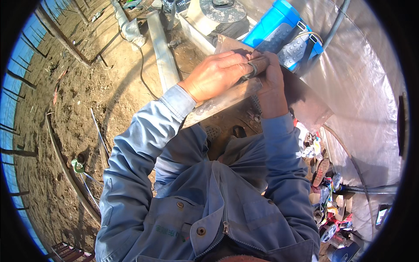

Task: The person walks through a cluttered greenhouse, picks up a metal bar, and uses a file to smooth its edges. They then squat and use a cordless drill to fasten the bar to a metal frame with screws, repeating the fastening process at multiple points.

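Both of my hands are together in front of me, at the upper middle. My left hand (pixel 218 72) reaches over from the left, its fingers curled onto a short brown round piece (pixel 260 64) with a dark ring round it. From the right, my right hand (pixel 273 85) closes round the other side of that piece. A pale wooden pole (pixel 222 104) lies slanted just below my left hand, its right end by my right palm. Behind my right hand spreads a flat brown, blade-like sheet (pixel 312 105). My fingers hide how these parts join.
A blue and grey box-like container (pixel 279 24) stands beyond my hands, beside a white crate (pixel 194 35) with a round lidded tub (pixel 224 13). Silvery plastic sheeting (pixel 362 96) rises at right, above a litter heap (pixel 336 205). A pale plank (pixel 162 52) lies on bare soil.
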Available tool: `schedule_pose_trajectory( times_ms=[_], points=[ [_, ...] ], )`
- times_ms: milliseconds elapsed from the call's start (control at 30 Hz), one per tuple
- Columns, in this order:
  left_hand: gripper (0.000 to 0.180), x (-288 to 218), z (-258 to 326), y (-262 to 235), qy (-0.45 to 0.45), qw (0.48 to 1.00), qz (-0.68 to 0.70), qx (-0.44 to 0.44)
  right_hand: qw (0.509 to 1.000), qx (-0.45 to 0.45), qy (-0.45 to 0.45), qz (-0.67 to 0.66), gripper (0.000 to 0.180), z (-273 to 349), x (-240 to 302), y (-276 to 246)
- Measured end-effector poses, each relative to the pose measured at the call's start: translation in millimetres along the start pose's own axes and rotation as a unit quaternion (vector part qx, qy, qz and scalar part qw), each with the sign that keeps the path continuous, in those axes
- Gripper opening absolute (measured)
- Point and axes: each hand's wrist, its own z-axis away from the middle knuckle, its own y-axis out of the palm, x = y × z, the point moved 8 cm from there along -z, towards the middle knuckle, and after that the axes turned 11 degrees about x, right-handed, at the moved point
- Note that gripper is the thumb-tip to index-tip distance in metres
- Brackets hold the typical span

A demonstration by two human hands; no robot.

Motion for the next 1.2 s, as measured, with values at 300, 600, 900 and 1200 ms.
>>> schedule_pose_trajectory(
  times_ms=[300,600,900,1200],
  points=[
    [0.028,28,7,1,-0.187,0.959,0.193,-0.095,0.995,-0.048,-0.079,-0.029,0.031,3,7,3],
    [0.032,31,10,6,-0.187,0.946,0.262,-0.042,0.993,-0.067,-0.098,-0.027,0.03,9,10,5],
    [0.056,-6,55,3,-0.276,0.903,0.289,0.155,0.983,-0.016,-0.178,-0.052,0.016,25,39,18],
    [0.044,-16,46,5,-0.27,0.898,0.306,0.161,0.975,0.037,-0.22,-0.02,0.014,53,55,51]
  ],
)
